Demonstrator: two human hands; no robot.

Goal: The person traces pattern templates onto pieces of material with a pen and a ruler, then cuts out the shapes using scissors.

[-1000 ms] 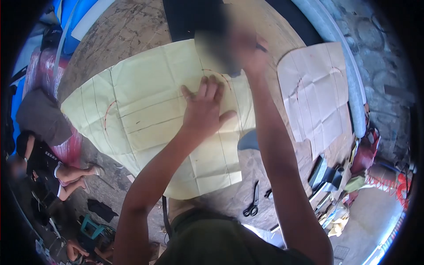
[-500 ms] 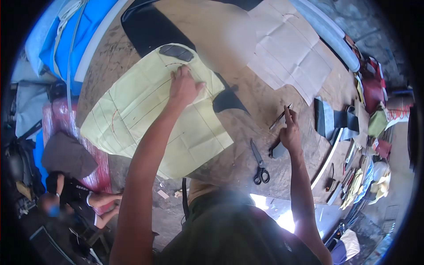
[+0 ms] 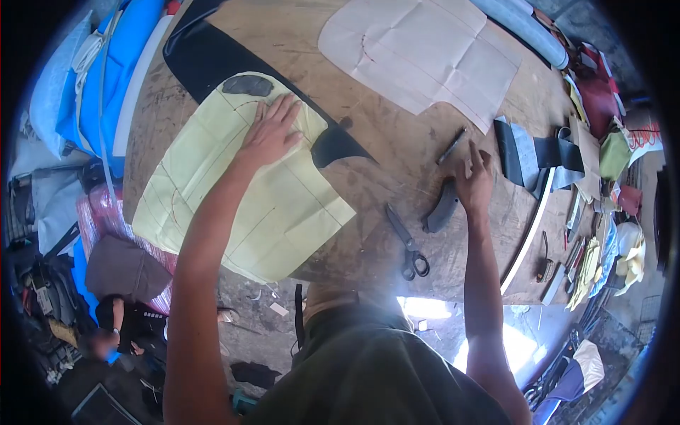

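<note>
My left hand (image 3: 273, 133) lies flat with its fingers extended on a pale yellow paper pattern (image 3: 241, 212) marked with dark and red lines. Near the pattern's top is a dark grey oval (image 3: 248, 86); whether it is a patch or an opening I cannot tell. The paper partly covers black sheet material (image 3: 227, 60). Over the table, my right hand (image 3: 476, 177) has its fingers apart and holds nothing visible. Just beyond its fingertips lies a pen (image 3: 451, 145). A dark curved block (image 3: 443, 207) sits beside that hand, and black-handled scissors (image 3: 409, 244) lie to its left.
A whitish paper pattern (image 3: 425, 53) lies across the brown worktable (image 3: 375, 127). Dark and grey scraps (image 3: 538, 159), a long pale strip (image 3: 528, 234) and several tools are on the right. Blue rolled material (image 3: 520, 32) borders the far side. Another person (image 3: 131, 326) is at lower left.
The pen now lies apart from my right hand, whose fingers were at it before. My left hand has flattened and spread on the yellow paper. The view has shifted.
</note>
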